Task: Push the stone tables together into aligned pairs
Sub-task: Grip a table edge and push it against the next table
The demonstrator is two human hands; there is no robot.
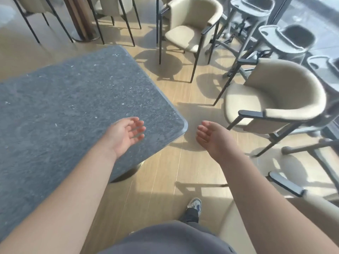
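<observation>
A grey speckled stone table (69, 99) fills the left half of the view, its rounded near-right corner pointing toward me. My left hand (126, 133) hovers above that corner, palm turned inward and fingers relaxed, holding nothing. My right hand (211, 136) is over the wooden floor just right of the corner, fingers loosely curved, also holding nothing. Neither hand visibly touches the table. Only one stone table is in view.
Two beige armchairs (271, 99) (190, 28) stand on the floor to the right and behind the table. Grey high chairs (286, 39) line the far right. A round column base (84, 32) and more chair legs are at the back. My shoe (195, 204) is on the floor below.
</observation>
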